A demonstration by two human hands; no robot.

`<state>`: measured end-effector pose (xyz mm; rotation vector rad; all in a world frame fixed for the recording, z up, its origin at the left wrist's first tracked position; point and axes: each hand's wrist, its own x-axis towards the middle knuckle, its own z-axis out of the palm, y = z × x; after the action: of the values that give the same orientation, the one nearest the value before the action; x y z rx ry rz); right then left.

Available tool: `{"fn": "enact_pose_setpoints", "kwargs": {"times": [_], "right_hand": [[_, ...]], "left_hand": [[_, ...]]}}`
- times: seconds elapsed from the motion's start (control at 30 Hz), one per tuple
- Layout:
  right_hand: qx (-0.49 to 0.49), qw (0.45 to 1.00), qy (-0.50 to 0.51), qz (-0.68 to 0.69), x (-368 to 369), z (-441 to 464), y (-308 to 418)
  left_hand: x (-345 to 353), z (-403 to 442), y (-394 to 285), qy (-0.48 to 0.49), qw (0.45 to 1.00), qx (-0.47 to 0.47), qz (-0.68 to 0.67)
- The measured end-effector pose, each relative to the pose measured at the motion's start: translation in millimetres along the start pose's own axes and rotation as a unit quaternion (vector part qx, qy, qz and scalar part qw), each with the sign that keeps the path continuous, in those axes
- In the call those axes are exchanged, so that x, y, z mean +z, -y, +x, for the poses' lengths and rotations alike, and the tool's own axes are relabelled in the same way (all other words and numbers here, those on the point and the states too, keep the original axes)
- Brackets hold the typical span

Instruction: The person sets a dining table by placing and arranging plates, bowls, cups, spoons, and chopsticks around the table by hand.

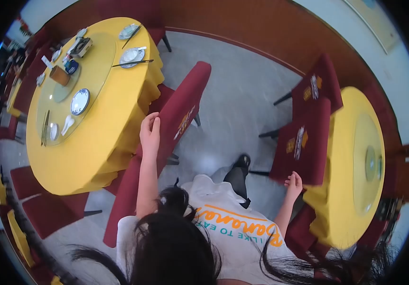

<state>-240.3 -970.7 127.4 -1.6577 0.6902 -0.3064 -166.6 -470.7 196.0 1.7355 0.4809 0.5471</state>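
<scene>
My left hand [150, 129] is raised beside the maroon covered chair back [185, 102] at the yellow table, its fingers mostly extended. I cannot tell whether it touches the cover. My right hand [293, 182] hangs low by the bottom corner of another maroon chair back [300, 147], fingers loosely bent and apart. Nothing shows in either hand. Printed lettering and logos mark the chair covers.
A round table with a yellow cloth [114, 142] stands left, bearing a glass turntable, a blue-rimmed plate [80, 101], a white spoon [67, 124], bowls and chopsticks. Another yellow-clothed table [349, 209] is at right. Grey floor [233, 85] runs between the chairs to a brown wall panel [242, 28].
</scene>
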Motion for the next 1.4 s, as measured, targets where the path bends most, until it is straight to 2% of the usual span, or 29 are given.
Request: {"fn": "enact_pose_setpoints", "kwargs": {"times": [0.1,0.23,0.27,0.4,0.47,0.53,0.63,0.7,0.77,0.87,0.93,0.97,1.07,1.13,1.17,1.2,1.27,1.4], "right_hand": [[-0.016,0.995,0.095,-0.006,66.6,85.6,30.2],[-0.016,0.966,0.258,0.007,153.8,203.9,74.0],[-0.039,0.959,0.279,-0.025,175.9,228.8,93.1],[-0.095,0.91,0.396,-0.077,259.1,321.1,151.7],[-0.126,0.887,0.433,-0.098,303.2,355.6,170.2],[-0.127,0.872,0.465,-0.086,342.0,372.5,180.5],[-0.128,0.86,0.489,-0.069,411.4,387.7,182.4],[-0.123,0.855,0.5,-0.064,455.6,394.9,180.2],[-0.112,0.847,0.515,-0.065,505.1,399.9,179.4],[-0.09,0.85,0.509,-0.1,579.5,399.7,193.7],[-0.108,0.824,0.541,-0.126,634.1,397.7,216.3],[-0.122,0.813,0.556,-0.119,658.9,398.4,204.9],[-0.239,0.747,0.586,-0.202,748.5,397.9,213.2],[-0.349,0.688,0.601,-0.208,800.8,362.2,229.9],[-0.364,0.656,0.633,-0.19,827.6,343.7,231.2],[-0.386,0.64,0.65,-0.136,849.8,324.7,210.2],[-0.459,0.564,0.682,-0.074,887.9,281.8,212.9],[-0.489,0.425,0.761,0.006,957.5,163.5,250.7]], "left_hand": [[32.2,20.2,11.4,-0.102,0.99,0.035,0.096],[58.4,35.5,11.8,-0.274,0.951,-0.01,0.145],[63.1,38.9,18.0,-0.316,0.937,-0.032,0.149],[85.4,41.9,8.7,-0.375,0.919,-0.056,0.109],[94.6,36.9,5.2,-0.388,0.908,-0.074,0.14],[103.0,34.9,6.1,-0.41,0.891,-0.069,0.18],[123.5,56.4,-20.2,-0.479,0.769,-0.217,0.363],[122.4,66.1,-12.5,-0.516,0.735,-0.223,0.379],[111.4,63.9,5.2,-0.556,0.754,-0.162,0.31],[115.5,72.9,1.5,-0.578,0.73,-0.184,0.315],[111.6,78.0,5.2,-0.624,0.705,-0.181,0.284],[114.5,77.9,28.3,-0.636,0.697,-0.164,0.286],[121.5,90.0,11.0,-0.631,0.673,-0.204,0.327],[128.1,94.5,8.8,-0.688,0.621,-0.218,0.307],[130.6,96.9,8.1,-0.714,0.594,-0.218,0.299],[130.2,93.4,35.2,-0.722,0.585,-0.183,0.32],[153.6,92.7,35.0,-0.723,0.573,-0.194,0.333],[179.8,137.0,5.6,-0.754,0.526,-0.245,0.309]]}}
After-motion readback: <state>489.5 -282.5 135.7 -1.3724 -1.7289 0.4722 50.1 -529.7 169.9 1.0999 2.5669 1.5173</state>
